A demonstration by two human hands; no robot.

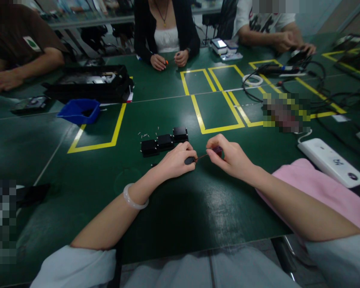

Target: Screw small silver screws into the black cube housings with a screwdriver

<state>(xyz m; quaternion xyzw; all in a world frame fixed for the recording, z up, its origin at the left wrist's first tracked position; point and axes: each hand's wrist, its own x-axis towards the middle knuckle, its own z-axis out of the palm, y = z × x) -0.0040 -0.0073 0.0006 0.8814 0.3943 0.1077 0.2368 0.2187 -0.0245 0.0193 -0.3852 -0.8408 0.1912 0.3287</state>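
My left hand is closed round a small black part on the green table. My right hand pinches a small screwdriver with a dark red handle; its thin shaft points left into the black part. Just beyond my left hand, three small black boxes sit in a row. Several tiny screws lie scattered behind them. A pale bangle is on my left wrist.
A blue bin and a black tray stand at the far left. A white power strip and a pink cloth lie to the right, with cables behind. Three other people sit across the table. Yellow tape marks rectangles.
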